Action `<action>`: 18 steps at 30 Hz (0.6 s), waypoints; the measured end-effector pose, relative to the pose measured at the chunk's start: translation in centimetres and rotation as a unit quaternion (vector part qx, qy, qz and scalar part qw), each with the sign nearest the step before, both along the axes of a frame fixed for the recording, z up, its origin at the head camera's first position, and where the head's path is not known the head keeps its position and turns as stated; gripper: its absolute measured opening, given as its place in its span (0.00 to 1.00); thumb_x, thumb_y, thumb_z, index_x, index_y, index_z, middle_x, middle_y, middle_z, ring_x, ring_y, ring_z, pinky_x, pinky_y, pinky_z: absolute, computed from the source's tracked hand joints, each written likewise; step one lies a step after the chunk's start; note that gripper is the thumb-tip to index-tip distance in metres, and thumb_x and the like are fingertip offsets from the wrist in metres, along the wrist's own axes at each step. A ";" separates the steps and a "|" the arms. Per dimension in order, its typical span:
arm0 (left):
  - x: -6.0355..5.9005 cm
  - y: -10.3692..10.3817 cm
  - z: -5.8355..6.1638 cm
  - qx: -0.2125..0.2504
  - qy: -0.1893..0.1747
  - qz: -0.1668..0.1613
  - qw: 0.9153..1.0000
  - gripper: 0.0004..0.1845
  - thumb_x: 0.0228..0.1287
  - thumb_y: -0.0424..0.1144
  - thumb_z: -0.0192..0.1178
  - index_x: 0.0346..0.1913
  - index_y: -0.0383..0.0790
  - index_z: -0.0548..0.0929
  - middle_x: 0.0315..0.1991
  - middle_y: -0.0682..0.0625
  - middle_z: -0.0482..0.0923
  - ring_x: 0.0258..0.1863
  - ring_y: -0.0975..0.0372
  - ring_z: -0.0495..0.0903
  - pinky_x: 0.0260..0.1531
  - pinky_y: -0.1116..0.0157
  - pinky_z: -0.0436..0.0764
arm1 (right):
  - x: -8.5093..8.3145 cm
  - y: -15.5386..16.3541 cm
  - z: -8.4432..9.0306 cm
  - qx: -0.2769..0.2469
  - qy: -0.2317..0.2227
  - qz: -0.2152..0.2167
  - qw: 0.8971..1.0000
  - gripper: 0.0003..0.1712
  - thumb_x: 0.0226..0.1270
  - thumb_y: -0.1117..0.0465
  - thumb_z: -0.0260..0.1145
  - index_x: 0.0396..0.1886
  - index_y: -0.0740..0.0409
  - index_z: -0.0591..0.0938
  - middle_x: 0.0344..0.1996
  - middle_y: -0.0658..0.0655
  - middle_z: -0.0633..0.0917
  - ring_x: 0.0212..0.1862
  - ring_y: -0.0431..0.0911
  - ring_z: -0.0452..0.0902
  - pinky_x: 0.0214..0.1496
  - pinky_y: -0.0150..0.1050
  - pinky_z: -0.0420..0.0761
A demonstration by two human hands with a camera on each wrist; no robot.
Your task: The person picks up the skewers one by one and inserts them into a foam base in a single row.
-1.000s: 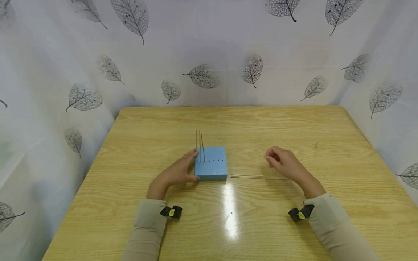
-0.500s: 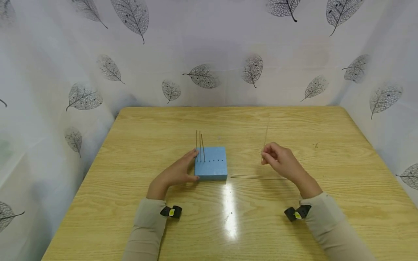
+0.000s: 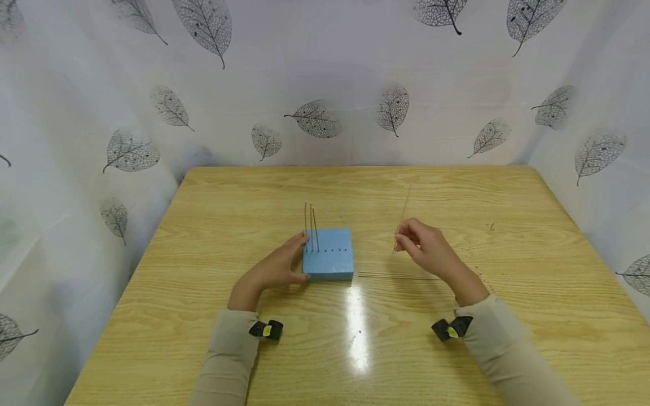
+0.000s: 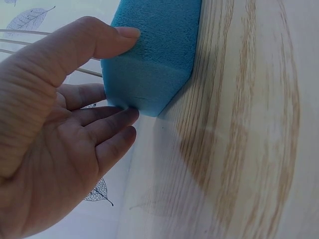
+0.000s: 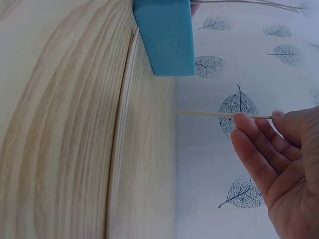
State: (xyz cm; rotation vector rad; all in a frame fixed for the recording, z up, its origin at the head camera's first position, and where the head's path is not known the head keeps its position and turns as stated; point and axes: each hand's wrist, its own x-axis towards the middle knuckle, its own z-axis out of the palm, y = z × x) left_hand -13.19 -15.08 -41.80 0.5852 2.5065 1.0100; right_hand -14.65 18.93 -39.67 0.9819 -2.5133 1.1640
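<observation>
My left hand rests on the light wooden table against the left side of the square block of blue foam; in the left wrist view my thumb lies on the top face of the block and my other fingers are almost straight and touch its side wall near a corner, so this hand is relaxed and only presses on the block. The block sits near the middle of the table. Three thin wooden sticks stand upright in it, close together at its left part, and to the right of them a row of small dark holes crosses the top face. My right hand is above the table, to the right of the block and apart from it, and it pinches one thin wooden stick between the thumb and the fingertips. This stick is in the air, nearly upright with a slight tilt, and touches neither the block nor the table. Some more thin sticks lie flat on the table, just to the right of the block and under my right hand.
</observation>
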 end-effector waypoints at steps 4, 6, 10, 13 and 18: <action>0.0 0.0 0.0 0.002 0.000 -0.001 1.000 0.50 0.56 0.37 0.68 0.74 0.36 0.47 0.75 0.42 0.39 0.73 0.49 0.43 0.69 0.51 0.51 | -0.1 -1.0 0.3 -0.010 0.002 0.012 1.000 0.03 0.64 0.74 0.60 0.35 0.65 0.75 0.26 0.52 0.81 0.28 0.42 0.81 0.30 0.31 0.82; 0.0 -0.1 0.0 0.003 0.002 -0.003 1.000 0.50 0.56 0.37 0.68 0.74 0.36 0.47 0.75 0.42 0.39 0.73 0.49 0.44 0.69 0.51 0.51 | -0.2 -1.6 0.5 -0.016 0.001 0.022 1.000 0.01 0.66 0.73 0.59 0.36 0.67 0.75 0.26 0.53 0.81 0.28 0.42 0.81 0.30 0.31 0.82; 0.0 -0.1 -0.1 0.006 0.005 -0.003 1.000 0.50 0.55 0.37 0.69 0.74 0.35 0.48 0.75 0.41 0.40 0.73 0.48 0.44 0.69 0.51 0.51 | -0.5 -2.8 0.9 -0.023 0.008 0.037 0.999 0.01 0.66 0.73 0.59 0.36 0.67 0.75 0.27 0.54 0.81 0.29 0.42 0.81 0.31 0.32 0.82; 0.0 -0.1 0.0 0.007 0.005 -0.001 1.000 0.50 0.55 0.37 0.69 0.74 0.35 0.48 0.75 0.41 0.40 0.73 0.48 0.44 0.70 0.51 0.51 | -0.6 -3.6 1.0 -0.022 0.014 0.042 0.999 0.04 0.63 0.75 0.60 0.36 0.66 0.75 0.27 0.55 0.81 0.29 0.42 0.81 0.31 0.32 0.82; 0.1 0.0 0.1 0.009 0.003 0.002 1.000 0.49 0.55 0.37 0.69 0.74 0.35 0.49 0.75 0.41 0.41 0.73 0.48 0.44 0.70 0.51 0.50 | -0.7 -4.7 1.1 -0.020 0.014 0.052 0.998 0.04 0.63 0.75 0.60 0.36 0.66 0.75 0.27 0.56 0.82 0.29 0.43 0.82 0.31 0.33 0.83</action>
